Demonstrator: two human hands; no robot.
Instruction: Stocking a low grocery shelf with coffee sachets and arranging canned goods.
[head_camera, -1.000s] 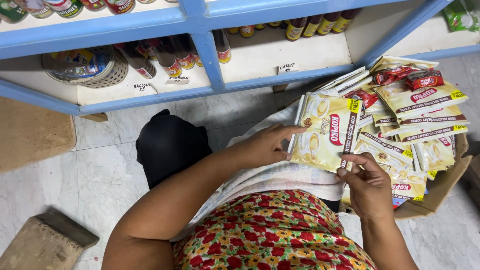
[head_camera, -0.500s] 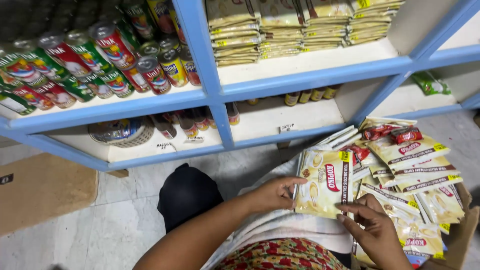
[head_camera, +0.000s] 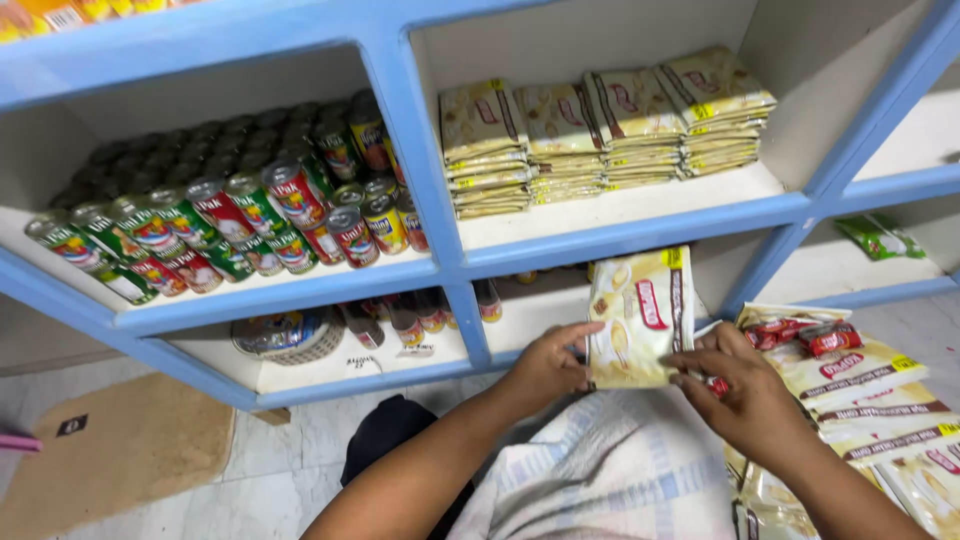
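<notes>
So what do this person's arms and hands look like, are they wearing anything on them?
Both forearms are bare, with no sleeves showing. The left hand and right hand wear no gloves. No rings, watch or bracelets are visible.

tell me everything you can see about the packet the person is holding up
The packet is a flat, glossy cream-yellow sachet pack with a red patch and a dark strip down one side. It looks like plastic film, sealed. It stands roughly upright before the blue shelf edge, pinched by the left hand and right hand.
</notes>
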